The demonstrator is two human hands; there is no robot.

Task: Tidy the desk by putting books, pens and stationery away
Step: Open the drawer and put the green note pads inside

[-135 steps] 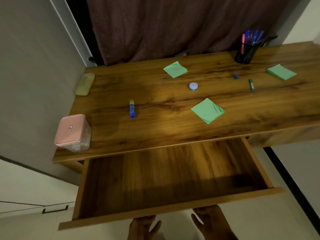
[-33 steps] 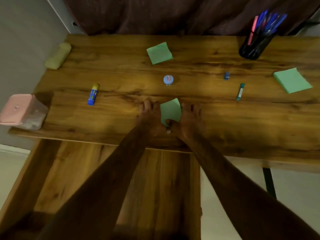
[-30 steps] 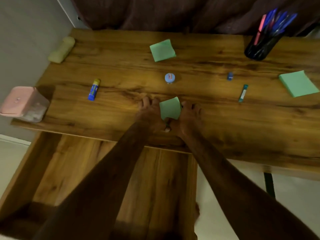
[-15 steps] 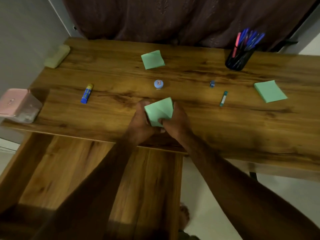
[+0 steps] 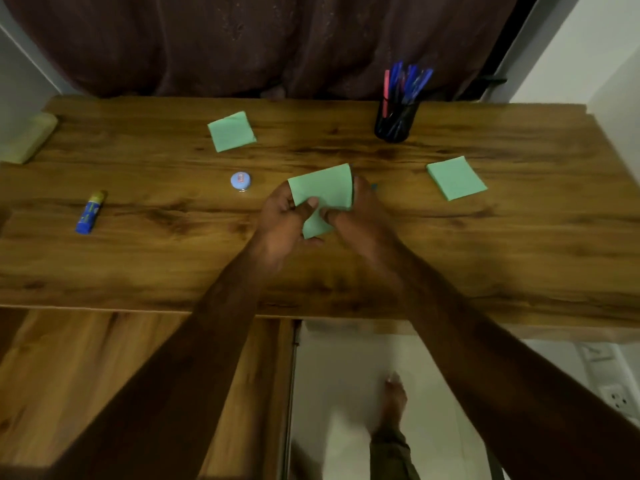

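hands at work, head view: left hand and right hand pinch a green note pad between thumbs and fingers, mid-surface. open drawer lies at seven o'clock from the pad, left arm nearer. pen cup, at one o'clock, holds blue and pink pens.

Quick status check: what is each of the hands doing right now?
Left hand: thumb and fingers pinch the green note pad on its left side.
Right hand: grips the same pad on its right side.
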